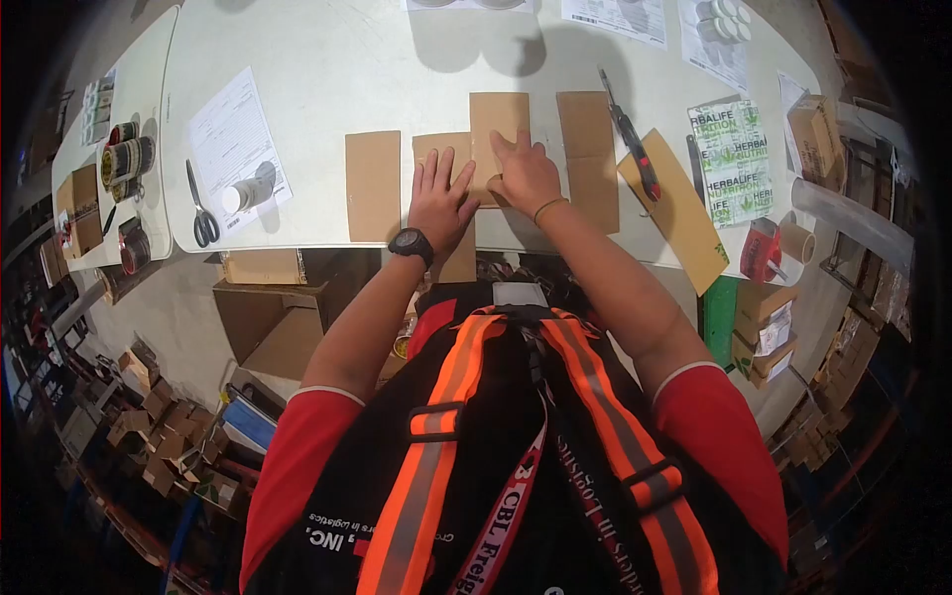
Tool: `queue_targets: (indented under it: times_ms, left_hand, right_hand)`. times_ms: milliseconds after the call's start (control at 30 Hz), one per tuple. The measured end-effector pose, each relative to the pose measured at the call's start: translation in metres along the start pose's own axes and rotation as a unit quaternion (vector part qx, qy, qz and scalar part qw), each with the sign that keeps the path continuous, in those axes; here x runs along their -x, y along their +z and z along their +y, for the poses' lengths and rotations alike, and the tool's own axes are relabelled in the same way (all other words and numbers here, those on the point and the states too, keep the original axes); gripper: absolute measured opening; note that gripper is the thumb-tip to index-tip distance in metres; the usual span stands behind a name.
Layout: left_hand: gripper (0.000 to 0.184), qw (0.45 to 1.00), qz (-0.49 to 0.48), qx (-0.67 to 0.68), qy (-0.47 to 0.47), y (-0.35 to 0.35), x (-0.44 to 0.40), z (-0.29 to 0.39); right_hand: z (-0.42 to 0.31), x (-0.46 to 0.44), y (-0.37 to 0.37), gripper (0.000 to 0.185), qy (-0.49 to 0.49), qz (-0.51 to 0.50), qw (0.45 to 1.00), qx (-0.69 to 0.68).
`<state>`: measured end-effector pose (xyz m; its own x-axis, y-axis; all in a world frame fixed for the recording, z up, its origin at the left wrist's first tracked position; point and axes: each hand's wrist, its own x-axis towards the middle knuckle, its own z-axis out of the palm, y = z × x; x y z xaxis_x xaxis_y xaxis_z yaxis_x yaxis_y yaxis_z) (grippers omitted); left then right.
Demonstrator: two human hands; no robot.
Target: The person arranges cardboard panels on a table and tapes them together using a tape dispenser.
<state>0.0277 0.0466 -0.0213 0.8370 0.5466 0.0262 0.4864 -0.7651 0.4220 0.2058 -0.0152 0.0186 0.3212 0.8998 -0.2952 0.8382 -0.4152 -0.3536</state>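
Observation:
My left hand (439, 203), a black watch on its wrist, lies with fingers spread on a brown cardboard strip (427, 145) that runs past the table's front edge. Just right of it, my right hand (528, 177) rests on another cardboard piece (499, 111), index finger and thumb stretched out. This piece sits farther back and seems to overlap the strip on its left. Flat cardboard pieces lie on both sides, one at the left (373, 186) and one at the right (589, 164). A utility knife (635, 149) lies across a slanted cardboard sheet (686, 223).
Scissors (201, 206), a white bottle (238, 196) and a printed sheet (230, 124) are on the left. Toward the right are a green-printed packet (734, 164) and a red tape dispenser (762, 248). An open cardboard box (263, 322) stands below the table edge (297, 245).

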Motion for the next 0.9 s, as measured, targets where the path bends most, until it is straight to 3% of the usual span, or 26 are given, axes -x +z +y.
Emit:
queue_targets:
  times_ms: [533,767,900]
  left_hand:
    - [0.061,1.0,0.003,0.01,0.01,0.003,0.001,-0.003]
    - [0.06,1.0,0.012,0.008,0.004,0.003,0.001,-0.002]
    - [0.071,0.999,0.01,0.029,-0.013,-0.002,-0.001,-0.001]
  right_hand:
    - [0.0,0.013,0.006,0.067,-0.019,-0.016,1.0,0.01]
    - [-0.008,0.002,0.021,0.06,0.032,0.062,0.997,-0.026]
    - [-0.007,-0.006,0.027,0.06,0.015,0.096,0.995,-0.002]
